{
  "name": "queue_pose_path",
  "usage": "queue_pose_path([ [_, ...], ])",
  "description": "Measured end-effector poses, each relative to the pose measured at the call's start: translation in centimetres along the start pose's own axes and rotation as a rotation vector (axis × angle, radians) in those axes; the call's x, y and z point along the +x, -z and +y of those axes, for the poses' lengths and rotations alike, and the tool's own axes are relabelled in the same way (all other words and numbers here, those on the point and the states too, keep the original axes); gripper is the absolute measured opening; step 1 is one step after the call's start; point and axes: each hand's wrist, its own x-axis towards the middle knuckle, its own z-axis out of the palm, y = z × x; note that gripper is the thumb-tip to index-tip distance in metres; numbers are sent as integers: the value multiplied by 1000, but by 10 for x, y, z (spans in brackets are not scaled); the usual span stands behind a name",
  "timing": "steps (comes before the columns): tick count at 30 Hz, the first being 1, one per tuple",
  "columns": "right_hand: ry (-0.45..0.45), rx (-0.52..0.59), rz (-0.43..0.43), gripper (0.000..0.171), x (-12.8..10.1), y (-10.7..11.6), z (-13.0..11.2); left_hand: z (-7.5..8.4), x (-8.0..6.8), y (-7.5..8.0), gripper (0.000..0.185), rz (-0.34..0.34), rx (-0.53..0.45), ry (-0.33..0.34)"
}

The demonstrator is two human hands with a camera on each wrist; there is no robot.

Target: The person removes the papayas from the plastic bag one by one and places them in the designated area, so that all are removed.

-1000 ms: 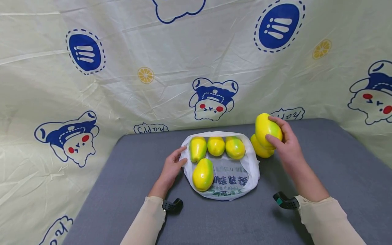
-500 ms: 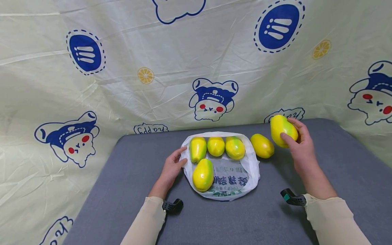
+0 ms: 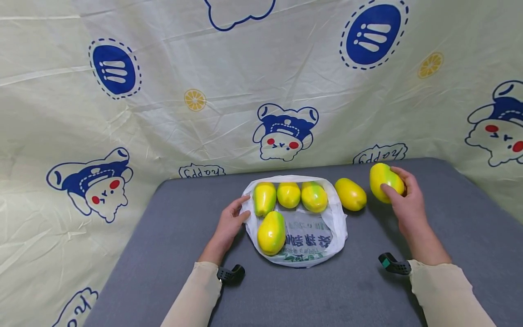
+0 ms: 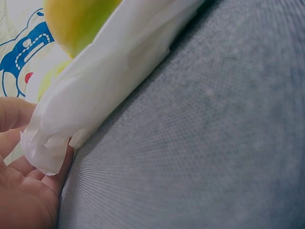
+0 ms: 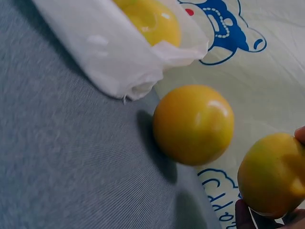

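Observation:
A white plastic bag (image 3: 337, 227) lies spread with its mouth facing up, and several yellow-green papayas, such as the front one (image 3: 271, 233), sit in it. My left hand (image 3: 227, 224) holds the bag's left rim; in the left wrist view the white fold (image 4: 52, 138) passes between its fingers. Right of the bag, one papaya (image 3: 350, 194) rests on the table. Farther right, my right hand (image 3: 408, 203) grips another papaya (image 3: 382, 182) between thumb and fingers. That fruit (image 5: 274, 176) appears raised off the table in the right wrist view, only partly in the hand's visible grasp.
A grey cloth-covered table (image 3: 298, 295) lies beneath everything. Behind it hangs a pale curtain (image 3: 229, 136) printed with blue cartoon figures, meeting the table's back edge. Dark bands with small devices, like the one (image 3: 394, 264) at the right, sit on both wrists.
My right hand has carried its papaya rightward, away from above the papaya beside the bag, then lowered it slightly. The left hand and the bag have stayed where they were.

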Motion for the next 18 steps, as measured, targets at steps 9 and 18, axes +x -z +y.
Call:
queue_pose_path([
  [9,-38,-64,-11,59,6,0,13,-2,-2,0,46,1,-17,-15],
  [18,-9,-119,-28,61,6,-1,24,1,-3,-1,46,3,-15,0],
])
